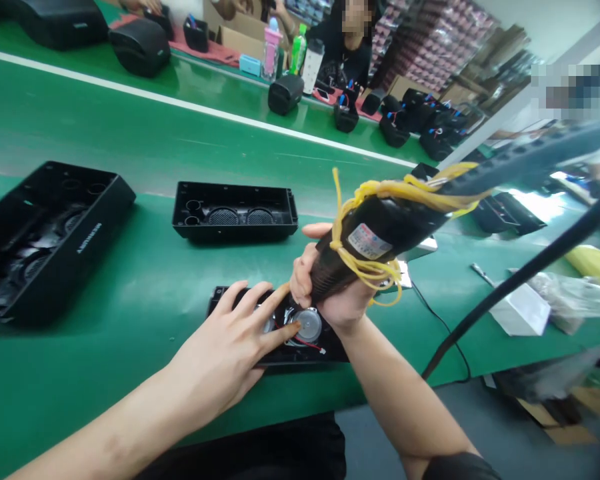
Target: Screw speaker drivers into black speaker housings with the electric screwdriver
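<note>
6 o'clock: black case with speaker, left hand over it, fingers spread | 3 o'clock: black tool, right hand's fingers wrapped round it | 9 o'clock: larger open housing | 10 o'clock: smaller open housing | 12 o'clock: green bottle

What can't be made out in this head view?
Head view:
Tip of the black tool: hidden behind the right hand and the tool's body.
Left speaker: mostly covered by the left hand.
Label: print too small to read.
Thick black cable: cut off by the right edge.
</note>
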Tool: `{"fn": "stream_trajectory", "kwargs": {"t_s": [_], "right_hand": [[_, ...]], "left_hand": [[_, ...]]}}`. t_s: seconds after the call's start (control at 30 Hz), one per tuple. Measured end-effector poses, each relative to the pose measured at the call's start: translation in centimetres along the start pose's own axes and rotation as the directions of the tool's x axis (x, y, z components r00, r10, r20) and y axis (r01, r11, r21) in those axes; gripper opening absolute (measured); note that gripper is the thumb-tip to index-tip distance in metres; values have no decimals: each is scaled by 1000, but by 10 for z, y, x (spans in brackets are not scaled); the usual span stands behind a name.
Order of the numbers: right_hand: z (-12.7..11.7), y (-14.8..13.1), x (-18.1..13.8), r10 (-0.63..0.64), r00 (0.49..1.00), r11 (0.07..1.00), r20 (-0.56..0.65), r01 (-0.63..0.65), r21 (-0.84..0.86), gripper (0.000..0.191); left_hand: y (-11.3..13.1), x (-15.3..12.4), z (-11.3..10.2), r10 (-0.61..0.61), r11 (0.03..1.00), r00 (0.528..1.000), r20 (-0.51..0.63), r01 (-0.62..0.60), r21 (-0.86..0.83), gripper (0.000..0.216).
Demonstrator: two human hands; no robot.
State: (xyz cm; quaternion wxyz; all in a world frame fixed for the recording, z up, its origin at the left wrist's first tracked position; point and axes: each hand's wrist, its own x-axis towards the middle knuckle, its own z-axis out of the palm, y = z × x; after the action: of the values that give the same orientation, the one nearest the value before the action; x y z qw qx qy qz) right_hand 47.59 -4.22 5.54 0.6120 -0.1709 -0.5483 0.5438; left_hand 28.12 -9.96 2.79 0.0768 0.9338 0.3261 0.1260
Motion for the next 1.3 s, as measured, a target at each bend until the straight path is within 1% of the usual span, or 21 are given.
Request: {"fn": "stream_trajectory", "kwargs": {"t_s": [0.07,0.13,0.17,0.23,0.3,0.37,0.4,0.47,0.57,0.67,0.77,0.9,0.97,1.07,1.13,1.2,1.3], "right_hand": [[1,-13,1,-23,997,999,-69,21,-28,65],[-1,-35,3,-103,977,993,-185,90,-75,64],[-4,-48,4,-170,953,983,-250,146,-115,62],[-15,-75,7,-334,873,936,-357,263,-234,58],[-33,-98,11,-490,781,856,-387,348,-382,59],[-55,-112,14,-579,722,782,-379,362,-507,59],[-66,-116,16,-606,704,753,-370,357,-553,59],[-83,-117,18,-627,690,722,-361,340,-603,59],[-95,-112,20,-609,699,730,-374,309,-610,62],[-97,-107,18,-559,723,764,-407,257,-592,65],[-95,-106,15,-537,734,777,-416,240,-582,65],[-90,-108,10,-547,725,766,-420,230,-600,67],[-88,-110,7,-546,726,763,-418,225,-607,68],[-84,-112,1,-533,732,776,-424,223,-590,70],[-78,-114,-2,-520,742,795,-423,239,-558,71],[-66,-118,-2,-490,770,823,-410,253,-508,70],[-36,-125,3,-361,837,895,-412,186,-405,60]], "left_hand": [[-1,-1,5,4,1000,998,-57,-3,7,87],[-2,-1,10,8,1000,995,-99,-7,12,85],[-2,0,11,9,1000,994,-112,-8,10,83],[-3,-1,13,8,1000,992,-126,-9,-6,78],[-2,-2,15,2,1000,990,-138,-5,-23,70],[1,-1,16,1,1000,988,-154,-6,-31,65],[2,-1,17,3,1000,987,-160,-8,-29,64],[7,2,20,17,999,986,-164,-21,-24,62],[14,9,25,27,999,988,-154,-32,-28,62],[20,14,29,23,999,988,-152,-27,-23,67],[22,16,29,19,1000,987,-161,-21,-15,69],[19,12,17,24,999,986,-165,-31,-42,65],[14,5,9,13,998,984,-175,-23,-51,66],[4,-8,2,5,1000,985,-172,-8,-16,64],[-2,-17,2,-1,1000,985,-170,-1,-9,61],[-6,-24,0,-14,1000,988,-155,9,-30,59],[-9,-29,-5,-26,997,996,-86,20,-74,58]]}}
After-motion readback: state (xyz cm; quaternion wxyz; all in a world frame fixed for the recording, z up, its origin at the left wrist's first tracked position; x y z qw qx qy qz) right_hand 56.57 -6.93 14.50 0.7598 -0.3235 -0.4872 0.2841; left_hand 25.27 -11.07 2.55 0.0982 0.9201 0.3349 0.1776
